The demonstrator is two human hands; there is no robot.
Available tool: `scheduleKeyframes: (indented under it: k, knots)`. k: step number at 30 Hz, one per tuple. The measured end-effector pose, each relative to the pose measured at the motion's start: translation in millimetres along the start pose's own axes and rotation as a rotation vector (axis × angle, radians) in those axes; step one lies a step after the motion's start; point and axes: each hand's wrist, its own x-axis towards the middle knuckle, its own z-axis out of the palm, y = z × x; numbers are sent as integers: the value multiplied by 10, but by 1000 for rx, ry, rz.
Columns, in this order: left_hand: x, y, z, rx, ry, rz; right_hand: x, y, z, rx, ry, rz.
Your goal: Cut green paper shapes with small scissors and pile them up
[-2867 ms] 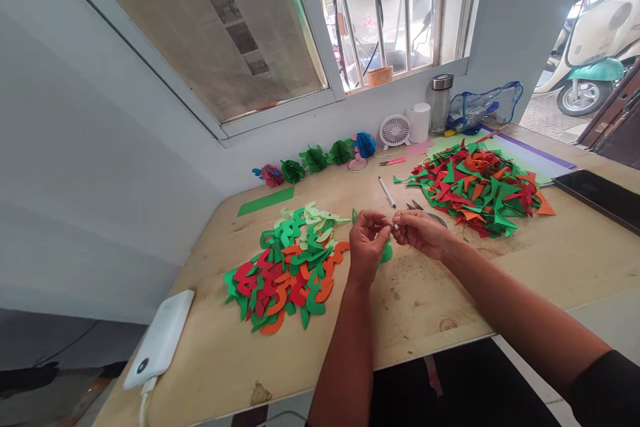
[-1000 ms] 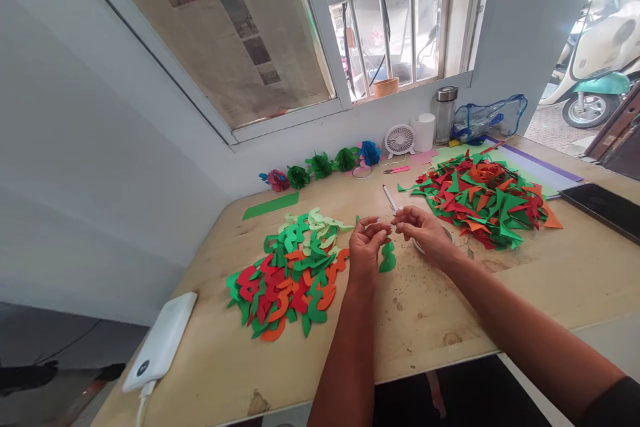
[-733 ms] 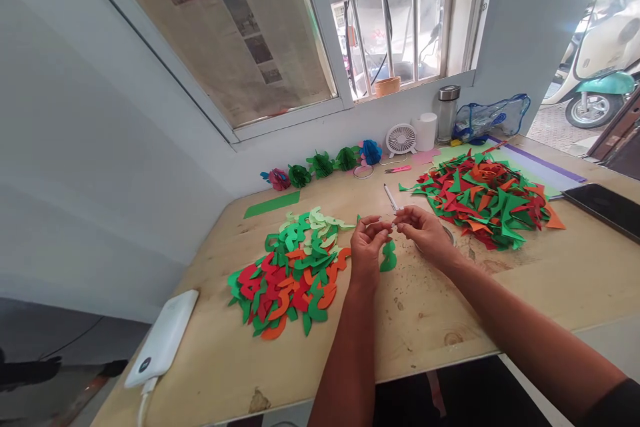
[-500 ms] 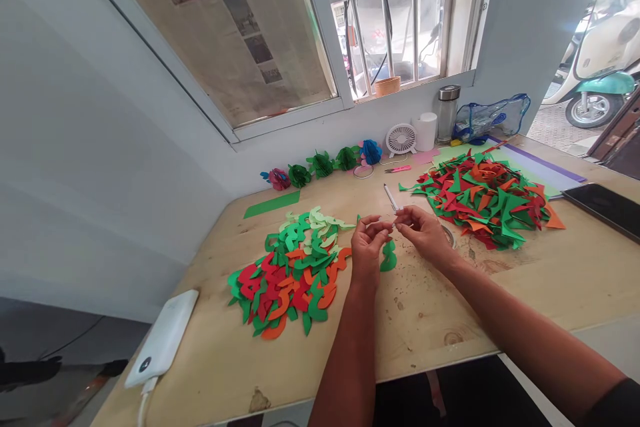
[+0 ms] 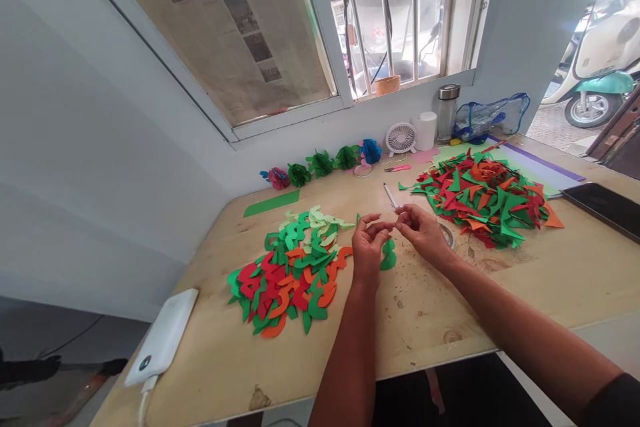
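Over the middle of the table, my left hand (image 5: 369, 243) and my right hand (image 5: 421, 232) meet at the fingertips. Both are closed in a pinch; whatever sits between the fingers is too small to make out. A green curved paper cutout (image 5: 388, 255) lies on the wood just below and between them. Partly hidden behind my right hand is a roll of tape (image 5: 449, 235). Beyond the fingertips lies a white pen (image 5: 390, 196). Left of my left hand spreads a pile of curved paper cutouts (image 5: 285, 280) in green, red, orange and pale green.
Pointed paper scraps (image 5: 490, 197) are heaped at the right, beside a black phone (image 5: 605, 210). Along the wall stand folded paper flowers (image 5: 321, 163), a small fan (image 5: 401, 139) and a glass bottle (image 5: 448, 113). A white power bank (image 5: 163, 337) lies at the left edge.
Both hands stay almost in place, fingertips still together, with only a slight shift of the fingers. Nothing else has visibly moved.
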Motion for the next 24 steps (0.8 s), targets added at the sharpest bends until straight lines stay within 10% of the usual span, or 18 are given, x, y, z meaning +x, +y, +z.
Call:
scheduleKeyframes:
  k: [11, 24]
  knots:
    - [70, -122, -105, 363, 104, 229, 49, -24, -51, 269, 42, 139]
    - [-19, -154, -104, 562, 56, 157, 59, -68, -61, 180, 110, 191]
